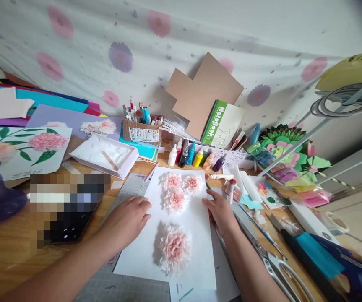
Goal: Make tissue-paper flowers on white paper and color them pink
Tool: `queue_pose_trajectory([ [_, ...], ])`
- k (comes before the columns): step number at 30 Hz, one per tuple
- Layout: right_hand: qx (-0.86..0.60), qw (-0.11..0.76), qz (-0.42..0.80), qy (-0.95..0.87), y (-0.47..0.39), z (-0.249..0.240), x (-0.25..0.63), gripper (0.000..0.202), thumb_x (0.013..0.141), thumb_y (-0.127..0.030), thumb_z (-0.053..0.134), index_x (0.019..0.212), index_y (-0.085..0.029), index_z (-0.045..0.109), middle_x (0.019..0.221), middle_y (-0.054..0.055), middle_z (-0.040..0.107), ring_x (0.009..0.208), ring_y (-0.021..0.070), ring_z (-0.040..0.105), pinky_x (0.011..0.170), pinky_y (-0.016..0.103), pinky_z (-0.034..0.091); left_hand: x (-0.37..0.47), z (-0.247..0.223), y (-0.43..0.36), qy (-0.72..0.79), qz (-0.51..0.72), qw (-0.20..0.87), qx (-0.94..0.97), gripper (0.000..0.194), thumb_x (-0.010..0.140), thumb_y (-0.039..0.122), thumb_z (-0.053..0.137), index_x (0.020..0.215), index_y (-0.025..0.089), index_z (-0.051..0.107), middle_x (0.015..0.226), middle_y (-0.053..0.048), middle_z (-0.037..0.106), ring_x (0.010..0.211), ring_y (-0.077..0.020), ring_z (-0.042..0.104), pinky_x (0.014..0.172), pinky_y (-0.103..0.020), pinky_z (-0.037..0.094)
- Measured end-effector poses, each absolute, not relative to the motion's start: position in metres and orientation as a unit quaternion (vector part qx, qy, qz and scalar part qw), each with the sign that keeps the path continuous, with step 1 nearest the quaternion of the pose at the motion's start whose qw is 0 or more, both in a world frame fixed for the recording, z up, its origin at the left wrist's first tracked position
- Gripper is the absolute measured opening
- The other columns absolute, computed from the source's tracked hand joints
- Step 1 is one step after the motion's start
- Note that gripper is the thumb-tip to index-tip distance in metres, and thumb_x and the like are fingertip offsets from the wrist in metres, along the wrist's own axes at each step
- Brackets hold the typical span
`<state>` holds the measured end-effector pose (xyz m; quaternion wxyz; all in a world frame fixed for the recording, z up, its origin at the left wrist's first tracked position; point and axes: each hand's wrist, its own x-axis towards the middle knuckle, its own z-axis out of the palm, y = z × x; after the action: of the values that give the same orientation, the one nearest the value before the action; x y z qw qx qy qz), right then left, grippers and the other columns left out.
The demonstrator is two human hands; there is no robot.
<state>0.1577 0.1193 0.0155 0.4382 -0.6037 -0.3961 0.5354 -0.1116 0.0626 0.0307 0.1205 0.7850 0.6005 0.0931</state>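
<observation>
A white sheet of paper (139,256) lies in front of me on a grey cutting mat (99,279). Three small pink-and-white paper flowers (176,200) are grouped near its top, and one larger ruffled flower (175,248) sits lower down. At the sheet's left edge is my left hand (133,216), its fingers curled together over the margin. My right hand (220,212) pinches the opposite edge, thumb on top and other fingers partly hidden along the side.
Scissors (265,256), a utility knife (294,241) and a blue glue gun (347,256) lie on the right. Several paint bottles (191,154) stand behind the sheet. A white tray (127,165), a dark phone-like object (70,228) and flower pictures (26,147) are at left.
</observation>
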Motion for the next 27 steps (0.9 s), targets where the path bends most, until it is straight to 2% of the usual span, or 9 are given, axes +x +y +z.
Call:
queue_pose_trajectory([
  [3, -0.596, 0.432, 0.528, -0.423, 0.119, 0.012, 0.160, 0.026, 0.057, -0.029, 0.071, 0.078, -0.014, 0.064, 0.049, -0.004, 0.056, 0.040, 0.0084, 0.041, 0.041, 0.022, 0.027, -0.117, 0.031, 0.066, 0.609, 0.123, 0.136, 0.772, 0.019, 0.085, 0.023, 0.049, 0.092, 0.020, 0.067, 0.101, -0.009, 0.069, 0.097, -0.0259, 0.062, 0.084, -0.036, 0.044],
  [5, -0.592, 0.445, 0.523, -0.422, 0.118, 0.013, 0.164, 0.019, 0.056, -0.029, 0.071, 0.065, -0.015, 0.061, 0.048, -0.003, 0.056, 0.041, 0.0096, 0.044, 0.042, 0.022, 0.029, -0.122, 0.033, 0.069, 0.613, 0.148, 0.150, 0.762, 0.020, 0.086, 0.027, 0.047, 0.089, 0.021, 0.066, 0.095, -0.006, 0.070, 0.090, -0.0236, 0.063, 0.078, -0.034, 0.044],
  [9, -0.585, 0.482, 0.517, -0.398, 0.109, 0.022, 0.177, 0.022, 0.054, -0.031, 0.072, 0.064, -0.017, 0.059, 0.048, -0.003, 0.057, 0.041, 0.0103, 0.046, 0.041, 0.022, 0.030, -0.132, 0.043, 0.068, 0.635, 0.257, 0.160, 0.711, 0.022, 0.085, 0.033, 0.045, 0.083, 0.021, 0.064, 0.085, -0.002, 0.070, 0.078, -0.0194, 0.063, 0.071, -0.029, 0.044],
  [14, -0.564, 0.540, 0.511, -0.359, 0.078, 0.035, 0.196, 0.030, 0.048, -0.035, 0.075, 0.061, -0.019, 0.054, 0.047, -0.005, 0.053, 0.040, 0.0098, 0.045, 0.039, 0.022, 0.032, -0.138, 0.055, 0.035, 0.621, 0.414, 0.207, 0.633, 0.028, 0.079, 0.044, 0.053, 0.087, 0.021, 0.066, 0.086, -0.003, 0.071, 0.080, -0.0207, 0.063, 0.073, -0.029, 0.046],
  [17, -0.543, 0.580, 0.506, -0.336, 0.049, 0.036, 0.198, 0.032, 0.050, -0.037, 0.075, 0.064, -0.021, 0.051, 0.053, -0.004, 0.057, 0.047, 0.0118, 0.052, 0.044, 0.024, 0.042, -0.139, 0.053, 0.003, 0.607, 0.497, 0.319, 0.531, 0.031, 0.074, 0.048, 0.060, 0.084, 0.019, 0.066, 0.082, -0.004, 0.070, 0.075, -0.0204, 0.063, 0.070, -0.029, 0.049],
  [20, -0.521, 0.602, 0.524, -0.302, 0.019, 0.031, 0.184, 0.029, 0.053, -0.032, 0.077, 0.068, -0.022, 0.054, 0.060, -0.002, 0.061, 0.050, 0.0131, 0.056, 0.049, 0.026, 0.049, -0.134, 0.043, -0.031, 0.576, 0.533, 0.455, 0.421, 0.032, 0.071, 0.047, 0.068, 0.082, 0.017, 0.063, 0.077, -0.004, 0.069, 0.068, -0.0181, 0.062, 0.067, -0.029, 0.051],
  [24, -0.482, 0.605, 0.586, -0.241, -0.012, 0.023, 0.144, 0.030, 0.052, -0.024, 0.079, 0.074, -0.018, 0.060, 0.066, 0.000, 0.064, 0.056, 0.0131, 0.060, 0.052, 0.024, 0.052, -0.120, 0.031, -0.067, 0.529, 0.521, 0.582, 0.331, 0.045, 0.071, 0.048, 0.072, 0.103, 0.018, 0.059, 0.094, -0.009, 0.072, 0.077, -0.0204, 0.067, 0.072, -0.032, 0.052],
  [27, -0.468, 0.613, 0.604, -0.203, -0.020, 0.020, 0.117, 0.025, 0.051, -0.020, 0.078, 0.065, -0.017, 0.058, 0.064, -0.001, 0.063, 0.057, 0.0113, 0.060, 0.056, 0.022, 0.054, -0.107, 0.030, -0.080, 0.484, 0.529, 0.648, 0.255, 0.055, 0.071, 0.043, 0.074, 0.116, 0.020, 0.050, 0.108, -0.013, 0.070, 0.086, -0.0237, 0.070, 0.076, -0.034, 0.053],
])
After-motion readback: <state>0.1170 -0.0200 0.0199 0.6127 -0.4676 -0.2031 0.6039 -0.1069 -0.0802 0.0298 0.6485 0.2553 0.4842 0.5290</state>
